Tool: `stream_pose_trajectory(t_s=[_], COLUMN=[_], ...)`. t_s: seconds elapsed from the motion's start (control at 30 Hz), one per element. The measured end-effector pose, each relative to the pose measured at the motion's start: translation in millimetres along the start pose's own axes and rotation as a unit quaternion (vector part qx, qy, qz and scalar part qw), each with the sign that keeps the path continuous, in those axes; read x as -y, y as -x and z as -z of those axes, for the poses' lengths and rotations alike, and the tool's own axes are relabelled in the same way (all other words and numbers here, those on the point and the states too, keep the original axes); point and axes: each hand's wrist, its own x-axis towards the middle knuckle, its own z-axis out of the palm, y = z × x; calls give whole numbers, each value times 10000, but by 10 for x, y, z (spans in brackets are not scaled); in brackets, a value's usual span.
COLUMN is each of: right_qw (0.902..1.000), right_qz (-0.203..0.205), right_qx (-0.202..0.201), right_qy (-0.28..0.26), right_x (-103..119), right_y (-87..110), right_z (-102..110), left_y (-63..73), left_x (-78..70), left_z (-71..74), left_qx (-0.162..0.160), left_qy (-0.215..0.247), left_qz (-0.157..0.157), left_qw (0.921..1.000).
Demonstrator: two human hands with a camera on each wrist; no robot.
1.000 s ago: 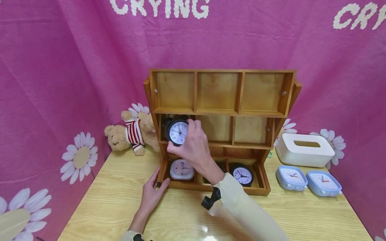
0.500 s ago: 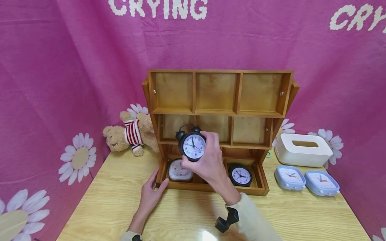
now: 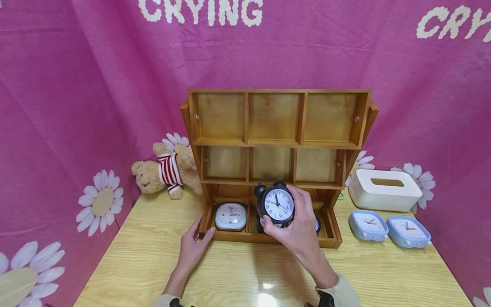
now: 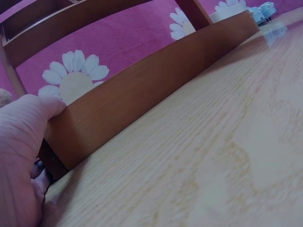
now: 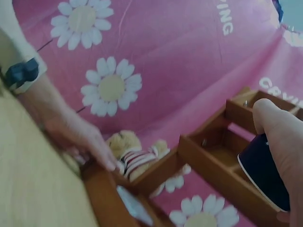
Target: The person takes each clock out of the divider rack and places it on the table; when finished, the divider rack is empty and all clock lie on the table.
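Note:
My right hand (image 3: 301, 230) grips a black twin-bell alarm clock (image 3: 278, 204) with a white dial, thumb low on its left and fingers on its right side. The clock hangs over the bottom middle compartment of a tiered wooden shelf (image 3: 274, 144). Something dark with a white face shows behind it there, mostly hidden. My left hand (image 3: 193, 245) holds the shelf's front left corner; in the left wrist view its thumb (image 4: 49, 106) lies at the front board's top edge. A white rounded clock (image 3: 231, 216) stands in the bottom left compartment. Another dark clock (image 3: 317, 225), bottom right, is largely covered by my right hand.
Two light blue clocks (image 3: 369, 225) lie on the table right of the shelf, before a white tissue box (image 3: 385, 190). A teddy bear (image 3: 168, 172) in a striped shirt lies at the left. A pink cloth (image 3: 115, 85) hangs around the table.
My right hand has taken the black alarm clock out of the middle row's left compartment and carried it right and down to the bottom middle compartment. The left hand has stayed put.

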Motion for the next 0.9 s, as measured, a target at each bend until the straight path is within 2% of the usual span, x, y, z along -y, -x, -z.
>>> stream_pose_trajectory(t_s=[0.2, 0.53, 0.77, 0.9], right_qw=[9993, 9948, 9903, 9830], right_qz=[-126, -685, -740, -968], right_qx=[-128, -155, -581, -884], right_qy=[327, 737, 1027, 1287], right_x=[-274, -674, -998, -1158], right_y=[291, 766, 1087, 1273], right_z=[288, 769, 1203, 1441], left_y=[-9, -2, 6, 11], left_x=[15, 4, -13, -14], left_z=[-10, 13, 11, 9], left_qx=[75, 11, 21, 11], left_qy=[-30, -32, -64, -115], left_qz=[-19, 48, 68, 56], left_qw=[10000, 10000, 10000, 9999])
